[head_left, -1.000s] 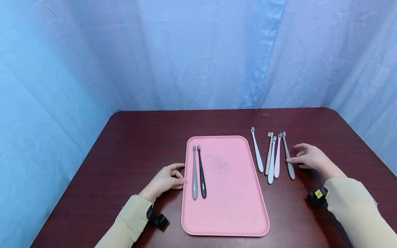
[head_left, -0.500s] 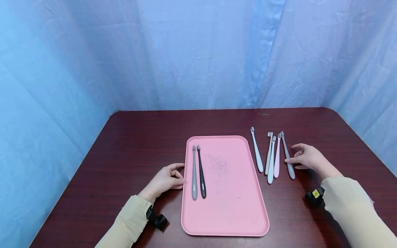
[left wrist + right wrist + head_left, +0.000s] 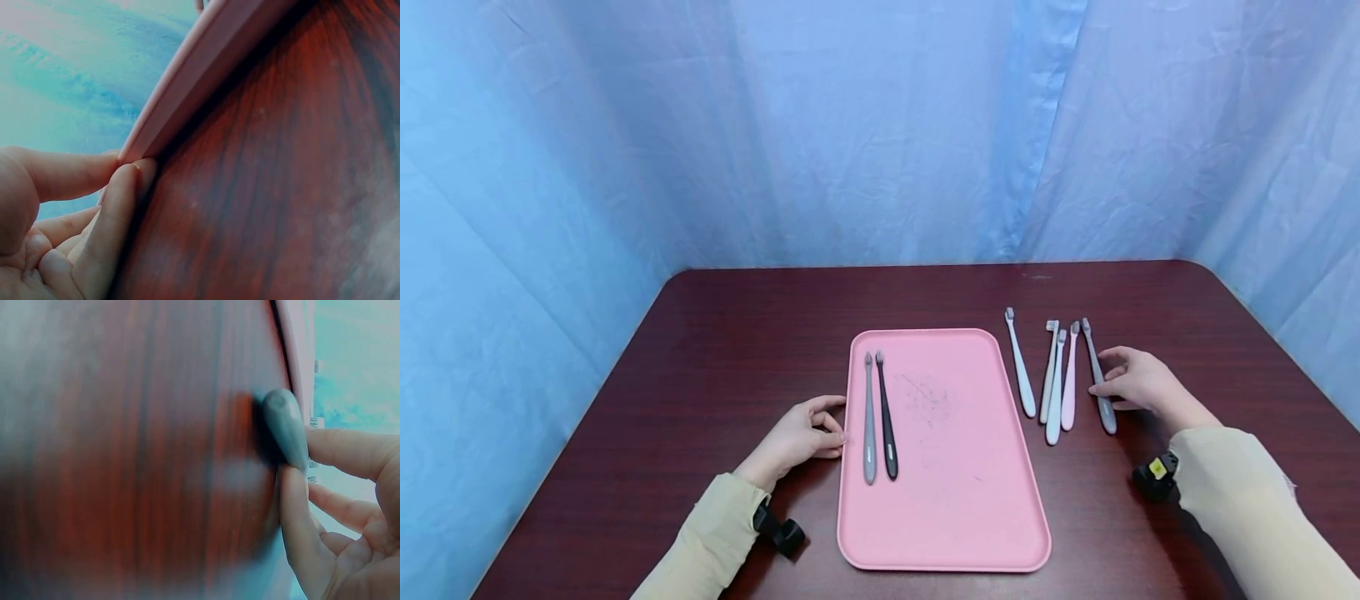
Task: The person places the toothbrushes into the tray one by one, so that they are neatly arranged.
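At the right of the head view my right hand pinches a grey toothbrush between thumb and fingers, about mid-handle. In the right wrist view the rounded handle end of this grey toothbrush stands out past the fingertips, above the table. My left hand holds the left rim of a pink tray. Seen from the left wrist, thumb and a finger pinch the tray's edge. Inside the tray, near its left side, a second grey toothbrush and a black toothbrush lie side by side, bristles away from me.
Between tray and right hand, several toothbrushes lie on the dark wooden table: a white one apart at left, then a cream one, a pale blue-white one and a pink one close together. Blue curtains hang behind.
The grey toothbrush at the right has shifted slightly, its handle end a little to the right. My right hand has closed in on it. The left hand has stayed on the tray rim.
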`<state>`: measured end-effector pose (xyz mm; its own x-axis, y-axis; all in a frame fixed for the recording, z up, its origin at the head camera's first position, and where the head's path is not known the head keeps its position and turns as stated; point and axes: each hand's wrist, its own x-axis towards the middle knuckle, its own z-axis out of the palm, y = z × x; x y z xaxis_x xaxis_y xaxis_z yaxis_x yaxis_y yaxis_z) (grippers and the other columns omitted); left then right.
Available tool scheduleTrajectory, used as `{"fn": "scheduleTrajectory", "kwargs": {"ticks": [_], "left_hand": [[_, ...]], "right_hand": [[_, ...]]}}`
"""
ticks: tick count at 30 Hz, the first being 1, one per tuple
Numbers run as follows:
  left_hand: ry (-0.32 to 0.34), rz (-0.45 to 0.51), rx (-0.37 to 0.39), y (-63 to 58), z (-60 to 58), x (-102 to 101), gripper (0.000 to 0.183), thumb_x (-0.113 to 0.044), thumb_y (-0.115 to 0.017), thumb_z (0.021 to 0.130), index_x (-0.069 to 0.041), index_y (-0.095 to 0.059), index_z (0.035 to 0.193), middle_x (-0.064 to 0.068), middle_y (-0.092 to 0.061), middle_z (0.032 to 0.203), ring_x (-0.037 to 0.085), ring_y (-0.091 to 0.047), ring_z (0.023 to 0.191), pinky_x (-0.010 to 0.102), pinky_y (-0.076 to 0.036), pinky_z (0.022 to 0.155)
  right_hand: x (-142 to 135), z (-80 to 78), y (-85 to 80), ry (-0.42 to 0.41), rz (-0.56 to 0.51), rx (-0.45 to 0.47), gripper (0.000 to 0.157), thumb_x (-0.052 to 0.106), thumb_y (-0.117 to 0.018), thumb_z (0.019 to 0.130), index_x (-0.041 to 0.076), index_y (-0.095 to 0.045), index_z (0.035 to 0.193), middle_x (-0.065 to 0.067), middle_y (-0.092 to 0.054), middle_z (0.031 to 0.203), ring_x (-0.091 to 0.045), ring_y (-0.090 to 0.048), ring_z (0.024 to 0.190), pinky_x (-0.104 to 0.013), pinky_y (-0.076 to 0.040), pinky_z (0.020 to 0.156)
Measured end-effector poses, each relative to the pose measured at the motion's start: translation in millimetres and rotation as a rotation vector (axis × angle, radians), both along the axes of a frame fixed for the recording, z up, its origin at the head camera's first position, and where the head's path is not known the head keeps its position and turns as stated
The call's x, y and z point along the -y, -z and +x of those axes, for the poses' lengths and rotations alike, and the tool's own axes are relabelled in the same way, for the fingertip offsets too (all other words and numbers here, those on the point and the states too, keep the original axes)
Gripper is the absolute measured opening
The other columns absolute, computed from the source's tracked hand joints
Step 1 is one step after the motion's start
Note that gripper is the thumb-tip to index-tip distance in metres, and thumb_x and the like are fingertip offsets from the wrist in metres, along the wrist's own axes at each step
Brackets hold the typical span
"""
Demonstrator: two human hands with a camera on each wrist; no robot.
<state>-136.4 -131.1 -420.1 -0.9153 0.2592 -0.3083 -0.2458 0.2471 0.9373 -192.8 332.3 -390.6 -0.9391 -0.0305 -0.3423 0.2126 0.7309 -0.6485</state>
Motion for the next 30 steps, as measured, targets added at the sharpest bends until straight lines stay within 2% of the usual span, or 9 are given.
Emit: {"fn": "scheduleTrajectory", "kwargs": {"ticks": [8, 30], "left_hand": [[0.005, 0.006, -0.011, 0.3, 0.4, -0.4, 0.059, 0.009, -0.061, 0.084, 0.004, -0.04, 0.138, 0.004, -0.058, 0.075, 0.008, -0.06, 0.064, 0.026, -0.058, 0.066], [0.008, 0.015, -0.012, -2.5, 1.7, -0.6, 0.059, 0.01, -0.06, 0.084, 0.005, -0.039, 0.139, 0.005, -0.058, 0.076, 0.009, -0.06, 0.066, 0.026, -0.058, 0.067]], "right_hand": [[1.4, -1.7, -1.3, 0.021, 0.014, 0.001, 0.071, 0.007, -0.069, 0.081, -0.014, -0.028, 0.135, -0.031, -0.059, 0.102, -0.017, -0.064, 0.073, -0.038, -0.059, 0.066], [6.6, 1.2, -1.9, 0.05, 0.02, -0.002, 0.071, 0.004, -0.066, 0.083, -0.013, -0.025, 0.138, -0.029, -0.059, 0.1, -0.018, -0.063, 0.075, -0.041, -0.059, 0.068]]}}
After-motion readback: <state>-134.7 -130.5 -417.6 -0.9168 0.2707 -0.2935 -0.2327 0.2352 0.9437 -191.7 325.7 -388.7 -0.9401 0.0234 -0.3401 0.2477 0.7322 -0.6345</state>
